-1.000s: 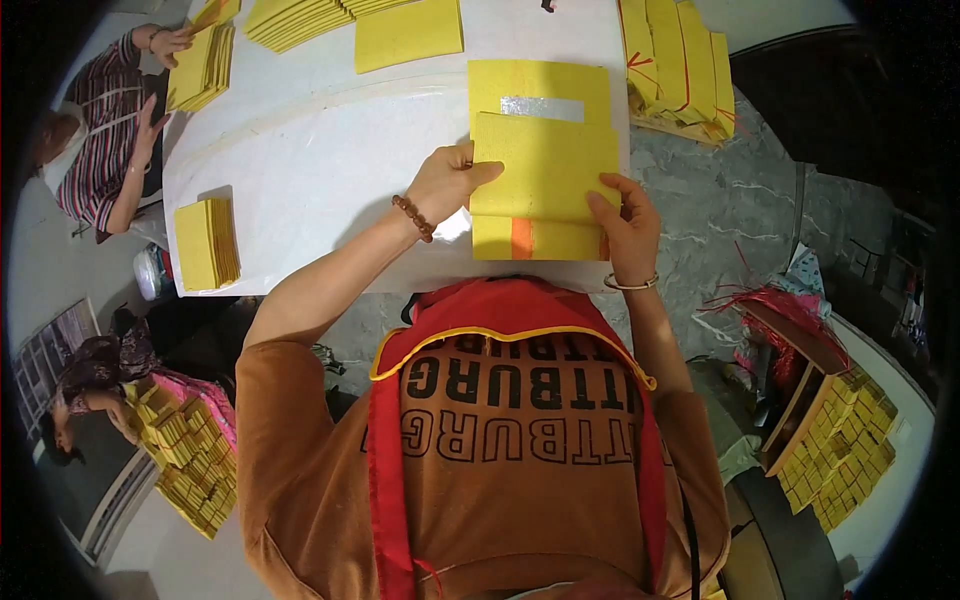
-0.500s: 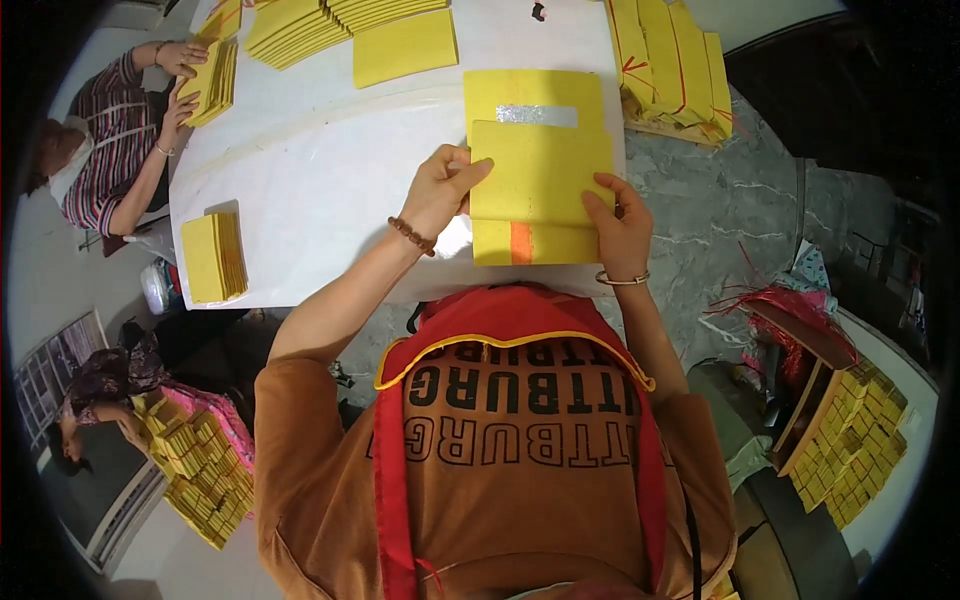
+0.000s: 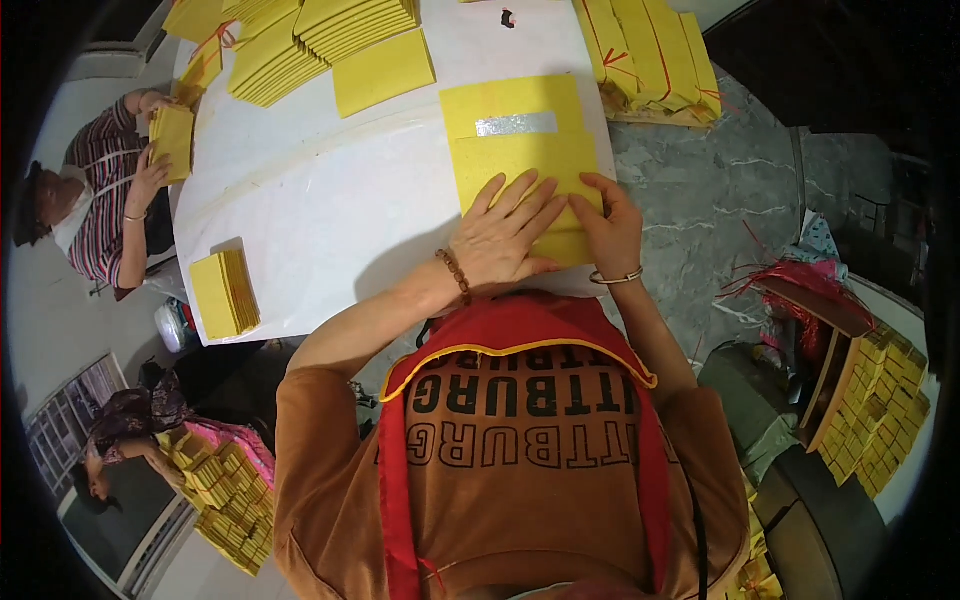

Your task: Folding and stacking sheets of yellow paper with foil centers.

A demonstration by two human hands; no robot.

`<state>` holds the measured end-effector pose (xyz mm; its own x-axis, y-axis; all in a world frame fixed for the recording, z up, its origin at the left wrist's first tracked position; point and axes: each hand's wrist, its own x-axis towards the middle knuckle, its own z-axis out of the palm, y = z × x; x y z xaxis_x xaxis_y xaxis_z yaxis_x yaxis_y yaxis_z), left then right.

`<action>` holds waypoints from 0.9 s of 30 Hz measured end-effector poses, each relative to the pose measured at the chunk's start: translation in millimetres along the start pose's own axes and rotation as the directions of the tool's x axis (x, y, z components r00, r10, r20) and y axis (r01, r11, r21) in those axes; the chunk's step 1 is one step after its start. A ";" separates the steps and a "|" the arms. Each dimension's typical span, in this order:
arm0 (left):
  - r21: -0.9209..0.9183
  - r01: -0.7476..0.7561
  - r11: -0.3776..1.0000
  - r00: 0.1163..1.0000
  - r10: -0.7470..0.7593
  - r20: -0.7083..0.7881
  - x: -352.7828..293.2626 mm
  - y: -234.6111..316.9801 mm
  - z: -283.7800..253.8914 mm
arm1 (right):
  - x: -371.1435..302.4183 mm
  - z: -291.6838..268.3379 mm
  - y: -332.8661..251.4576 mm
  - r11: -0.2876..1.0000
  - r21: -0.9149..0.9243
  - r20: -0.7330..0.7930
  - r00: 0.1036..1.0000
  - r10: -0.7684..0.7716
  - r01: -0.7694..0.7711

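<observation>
Before me on the white table lies yellow paper, partly folded, with a silver rectangle showing on its far part. My left hand presses flat on the near, folded part with its fingers spread. At the right edge of the paper, my right hand grips the fold between thumb and fingers. The orange strip on the near flap is hidden under my left hand.
Stacks of folded yellow paper stand at the far left, a small stack near the left edge. Bundles tied with red string stand far right. A co-worker holds yellow paper at left; another person bends over a yellow pile.
My left hand has let go of the paper's left edge and now lies flat across its near part. The paper has come down onto the table. The co-worker's stack has been raised upright.
</observation>
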<state>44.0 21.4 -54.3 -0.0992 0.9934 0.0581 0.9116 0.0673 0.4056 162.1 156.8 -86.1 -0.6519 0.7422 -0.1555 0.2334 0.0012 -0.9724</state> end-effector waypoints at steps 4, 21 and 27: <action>-0.015 0.014 1.000 0.998 -0.013 0.066 -1.0 -0.2 3.5 | -0.3 -2.5 1.6 0.998 -0.020 -0.006 0.998 -0.057 0.057; -0.114 0.067 0.991 0.994 -0.077 -0.080 -3.7 -8.4 5.2 | -46.3 -8.5 -5.1 0.404 -0.707 0.476 0.813 -0.335 0.580; 0.180 0.013 0.984 0.995 0.006 -0.104 -0.4 1.2 3.0 | -31.9 -31.2 -15.5 0.996 -0.022 0.369 0.927 -0.074 0.088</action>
<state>46.3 21.4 -56.6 -0.1345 0.9786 0.1557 0.9672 0.0955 0.2352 201.7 154.0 -60.7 -0.8874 0.4403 -0.1368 0.1911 0.0812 -0.9782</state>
